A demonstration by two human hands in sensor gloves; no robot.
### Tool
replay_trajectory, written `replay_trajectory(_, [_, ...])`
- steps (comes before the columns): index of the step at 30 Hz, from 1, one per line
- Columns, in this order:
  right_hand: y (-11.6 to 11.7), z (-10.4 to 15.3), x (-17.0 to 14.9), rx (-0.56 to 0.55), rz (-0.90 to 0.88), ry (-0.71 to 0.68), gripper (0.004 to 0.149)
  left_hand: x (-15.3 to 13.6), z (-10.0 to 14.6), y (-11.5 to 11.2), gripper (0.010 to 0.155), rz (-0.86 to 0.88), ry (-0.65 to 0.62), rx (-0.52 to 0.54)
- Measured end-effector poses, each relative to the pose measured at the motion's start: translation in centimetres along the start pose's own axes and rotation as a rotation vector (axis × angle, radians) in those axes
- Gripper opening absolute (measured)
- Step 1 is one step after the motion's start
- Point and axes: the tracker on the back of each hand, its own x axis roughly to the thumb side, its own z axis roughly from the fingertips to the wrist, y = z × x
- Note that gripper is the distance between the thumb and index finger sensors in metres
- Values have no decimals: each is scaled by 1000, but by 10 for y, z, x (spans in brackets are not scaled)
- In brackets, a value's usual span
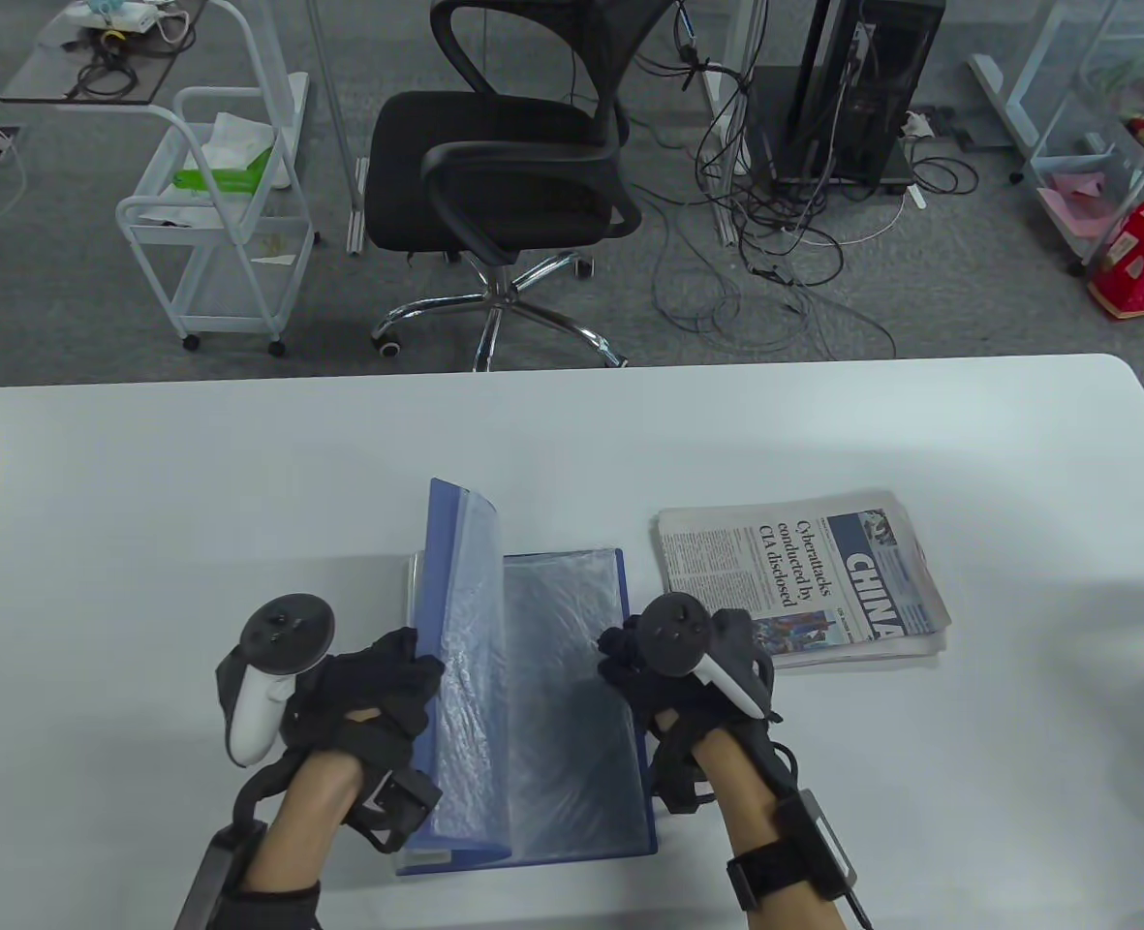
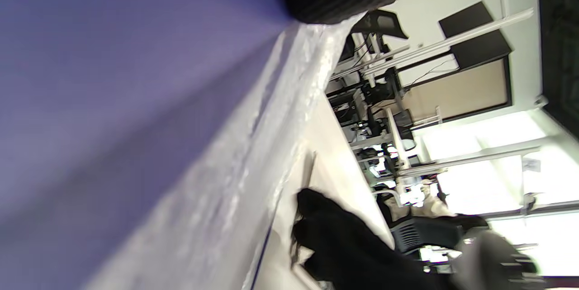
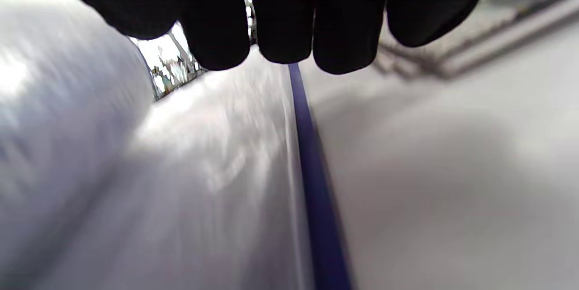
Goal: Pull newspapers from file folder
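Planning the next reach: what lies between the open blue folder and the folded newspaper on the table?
In the table view, only a bare strip of white table separates the folder from the newspaper; nearer the person, the right hand spans that gap.

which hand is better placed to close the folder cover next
Left, likely. The left hand already holds the raised cover of the blue folder; the right hand sits at the right edge, newspapers out beside it.
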Motion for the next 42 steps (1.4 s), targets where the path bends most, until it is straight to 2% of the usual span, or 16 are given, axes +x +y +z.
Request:
replay_trajectory(4, [-34, 9, -8, -199, -44, 1, 52, 11, -19, -39, 52, -101, -3, -16])
replay_trajectory(7, [-49, 16, -13, -294, -58, -7, 52, 19, -30, -63, 52, -177, -2, -15])
replay_trajectory(12, [-52, 17, -14, -301, -66, -11, 53, 31, -38, -92, 56, -227, -7, -46])
replay_trajectory(14, [-51, 16, -13, -297, -44, -11, 53, 32, -37, -101, 66, -233, -18, -96])
replay_trajectory(15, [-51, 16, -13, -296, -38, -11, 53, 32, -37, -103, 58, -239, -16, -83])
replay_trajectory(16, [-50, 16, -13, -296, -30, -11, 53, 31, -35, -108, 59, -284, 13, -72])
replay_trajectory(18, [-49, 16, -12, -291, -23, -13, 53, 29, -32, -111, 61, -393, -7, -58])
replay_trajectory(22, [-48, 16, -11, -290, -16, -17, 53, 30, -20, -100, 67, -350, -64, -36])
replay_trajectory(26, [-50, 18, -7, -313, 3, -33, 52, 40, 3, -61, 67, -309, -183, 49])
replay_trajectory(28, [-51, 19, -5, -330, 14, -40, 52, 44, 12, -46, 67, -368, -249, 86])
replay_trajectory(34, [-51, 25, 5, -388, 90, -77, 53, 44, 44, -1, 67, -612, -422, 304])
replay_trajectory(38, [-50, 29, 13, -456, 158, -104, 54, 28, 55, 12, 66, -717, -454, 406])
replay_trajectory(42, [-46, 31, 18, -505, 262, -121, 54, 11, 59, 15, 67, -773, -471, 479])
